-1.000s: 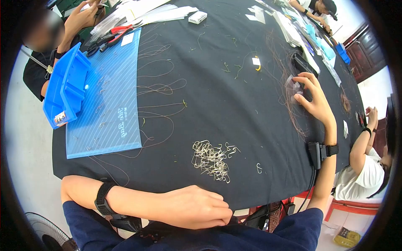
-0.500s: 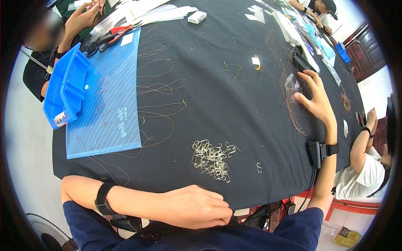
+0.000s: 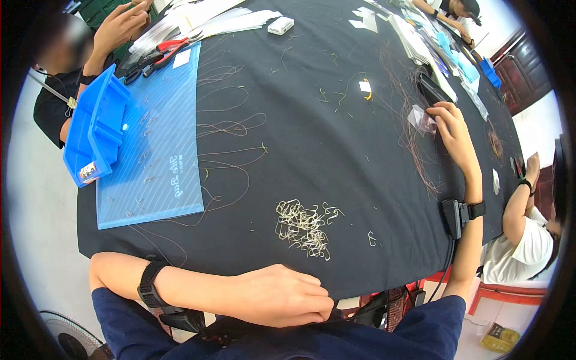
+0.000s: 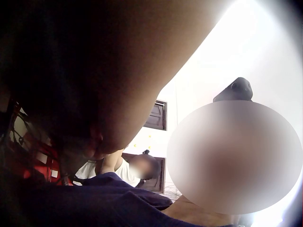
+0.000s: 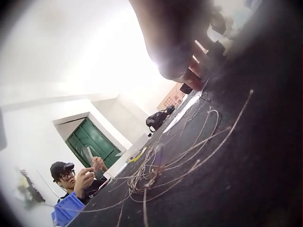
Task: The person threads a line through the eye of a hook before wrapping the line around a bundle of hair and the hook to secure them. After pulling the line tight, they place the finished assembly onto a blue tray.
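Observation:
My right hand (image 3: pixel 457 135) is over the table's right side, its fingers bent toward the left. Its fingertips are right at the edge of a crumpled clear plastic bag (image 3: pixel 418 122), just below a black case-like object (image 3: pixel 433 91). Loose brown cords (image 3: pixel 402 141) lie beside the bag, and these cords (image 5: pixel 151 177) tangle below the hand in the right wrist view. My left hand (image 3: pixel 282 297) rests at the table's front edge with its fingers loosely curled, the tips hidden beneath. Beyond it lies a pile of pale metal hooks (image 3: pixel 303 231), with one hook (image 3: pixel 372 239) off to the right.
A blue file bag (image 3: pixel 159 180) at left carries small hooks with cords looping off its edge. On it stand a blue bin (image 3: pixel 96 129) and red-handled pliers (image 3: pixel 159 57). White strips (image 3: pixel 234 23) and a small white box (image 3: pixel 281 25) lie at the back. Other people sit around the table.
My right hand's fingers and thumb have drawn closer together, the thumb moving up beside the bag. The left hand keeps its place.

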`<move>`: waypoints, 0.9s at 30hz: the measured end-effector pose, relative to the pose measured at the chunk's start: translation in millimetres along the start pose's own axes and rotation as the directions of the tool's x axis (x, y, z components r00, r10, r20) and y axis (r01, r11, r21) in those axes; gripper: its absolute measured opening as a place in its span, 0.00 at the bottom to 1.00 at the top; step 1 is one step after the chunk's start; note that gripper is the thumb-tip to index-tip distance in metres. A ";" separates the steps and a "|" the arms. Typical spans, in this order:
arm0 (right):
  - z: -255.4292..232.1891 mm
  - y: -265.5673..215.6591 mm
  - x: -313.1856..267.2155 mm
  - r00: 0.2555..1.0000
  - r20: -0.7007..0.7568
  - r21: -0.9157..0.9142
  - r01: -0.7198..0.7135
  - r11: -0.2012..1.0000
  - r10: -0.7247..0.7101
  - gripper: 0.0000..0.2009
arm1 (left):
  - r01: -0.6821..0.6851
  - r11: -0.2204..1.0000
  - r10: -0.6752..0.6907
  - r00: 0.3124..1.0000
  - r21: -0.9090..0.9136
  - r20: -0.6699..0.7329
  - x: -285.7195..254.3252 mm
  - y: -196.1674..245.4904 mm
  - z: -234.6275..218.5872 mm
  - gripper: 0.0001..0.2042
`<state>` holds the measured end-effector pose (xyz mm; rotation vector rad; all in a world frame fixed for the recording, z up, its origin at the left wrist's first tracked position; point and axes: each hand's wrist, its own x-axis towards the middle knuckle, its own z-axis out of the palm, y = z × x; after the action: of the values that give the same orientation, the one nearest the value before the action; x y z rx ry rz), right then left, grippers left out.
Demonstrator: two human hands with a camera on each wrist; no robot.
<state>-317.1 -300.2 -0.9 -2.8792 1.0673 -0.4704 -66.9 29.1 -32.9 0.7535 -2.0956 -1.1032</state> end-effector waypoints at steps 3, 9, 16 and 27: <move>0.7 -1.0 0.1 0.999 -0.033 0.007 -0.009 1.000 0.009 0.15 | -0.001 1.000 0.001 1.000 -0.004 -0.002 -0.2 0.1 0.1 0.03; 0.7 -15.8 3.1 0.998 -0.030 0.112 0.058 0.992 -0.054 0.22 | 0.053 0.996 -0.052 0.999 -0.069 0.012 0.4 4.2 0.4 0.04; 4.9 -7.8 3.2 0.998 0.007 0.153 0.056 0.987 -0.057 0.16 | 0.069 0.996 -0.067 0.997 -0.063 0.037 -0.4 4.9 -0.8 0.04; 9.6 24.0 -3.0 0.990 -0.143 -0.094 -0.018 0.995 0.004 0.10 | 0.069 0.996 -0.066 0.997 -0.064 0.043 -0.3 5.2 -1.2 0.04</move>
<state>-331.7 -317.2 -14.2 -2.9588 1.1557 -0.6518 -66.8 31.3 -28.0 0.7811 -2.0702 -1.2271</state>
